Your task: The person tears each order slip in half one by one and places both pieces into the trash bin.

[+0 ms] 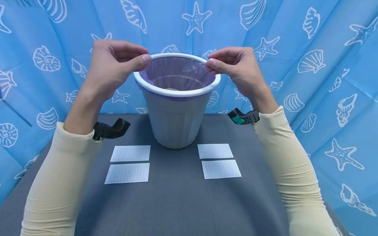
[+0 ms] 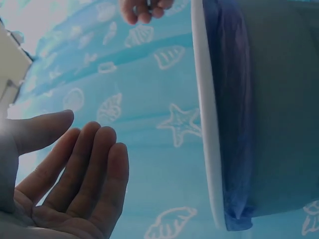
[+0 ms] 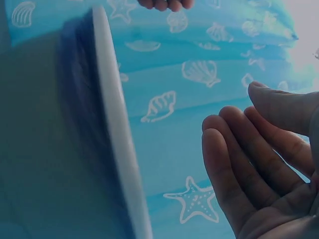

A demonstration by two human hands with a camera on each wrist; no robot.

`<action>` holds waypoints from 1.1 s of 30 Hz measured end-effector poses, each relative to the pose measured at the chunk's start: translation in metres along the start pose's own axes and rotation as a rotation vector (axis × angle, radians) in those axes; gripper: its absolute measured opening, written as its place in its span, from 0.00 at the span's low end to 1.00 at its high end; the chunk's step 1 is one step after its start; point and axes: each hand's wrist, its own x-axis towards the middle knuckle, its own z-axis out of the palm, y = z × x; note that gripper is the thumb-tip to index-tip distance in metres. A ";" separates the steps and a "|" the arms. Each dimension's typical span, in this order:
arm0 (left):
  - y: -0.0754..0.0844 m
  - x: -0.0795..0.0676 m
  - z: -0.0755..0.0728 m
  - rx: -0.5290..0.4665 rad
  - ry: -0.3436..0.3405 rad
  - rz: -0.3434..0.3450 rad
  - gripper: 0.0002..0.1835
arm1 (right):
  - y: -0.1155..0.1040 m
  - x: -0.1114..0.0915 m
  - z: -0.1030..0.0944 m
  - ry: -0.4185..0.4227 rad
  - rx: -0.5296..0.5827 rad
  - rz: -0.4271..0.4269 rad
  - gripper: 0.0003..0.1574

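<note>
A grey trash bin [image 1: 175, 121] stands upright at the back of the table. Its purple trash bag [image 1: 177, 73] lines the inside, and the bag's edge shows below the white rim ring [image 1: 177, 93]. Above the rim's left side is my left hand [image 1: 118, 64], fingers loosely bent and thumb apart from them in the left wrist view. On the other side hovers my right hand [image 1: 236, 64], posed alike, its palm [image 3: 279, 214] bare in the right wrist view. Both wrist views show a gap between fingers and rim, with nothing held.
Two lined paper cards [image 1: 130, 153] lie left of the bin's foot, and two more cards [image 1: 215, 151] lie to its right. A grey cloth [image 1: 177, 203] covers the table. Behind hangs a blue curtain [image 1: 224, 19] with shells and starfish. Something pale [image 1: 171, 89] shows inside the bin.
</note>
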 end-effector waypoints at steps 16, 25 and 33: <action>-0.048 -0.076 0.012 -0.009 0.060 -0.005 0.13 | 0.042 -0.085 0.002 0.002 -0.118 -0.047 0.10; -0.090 -0.106 0.028 0.033 0.005 -0.089 0.14 | 0.083 -0.118 0.003 0.011 -0.114 0.031 0.12; -0.119 -0.125 0.037 0.070 -0.047 -0.163 0.15 | 0.115 -0.137 0.009 0.013 -0.131 0.108 0.12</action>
